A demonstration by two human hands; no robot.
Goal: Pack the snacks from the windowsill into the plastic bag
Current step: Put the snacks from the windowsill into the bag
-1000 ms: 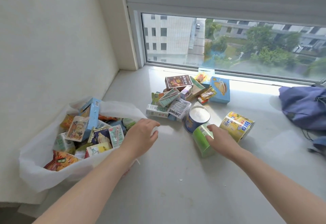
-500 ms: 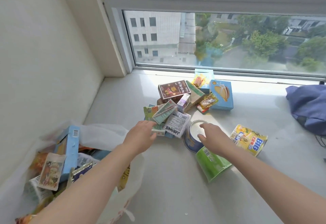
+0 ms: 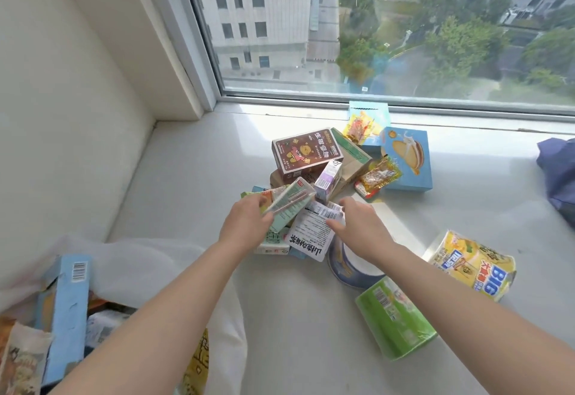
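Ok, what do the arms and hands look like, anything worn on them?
The left forearm and right forearm are bare; no sleeve shows in frame. The left hand and right hand wear no gloves, and no watch, bracelet or ring is visible.

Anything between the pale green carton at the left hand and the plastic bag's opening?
Nothing visible: only bare windowsill lies between the pale green carton and the plastic bag, whose mouth gapes open at lower left.
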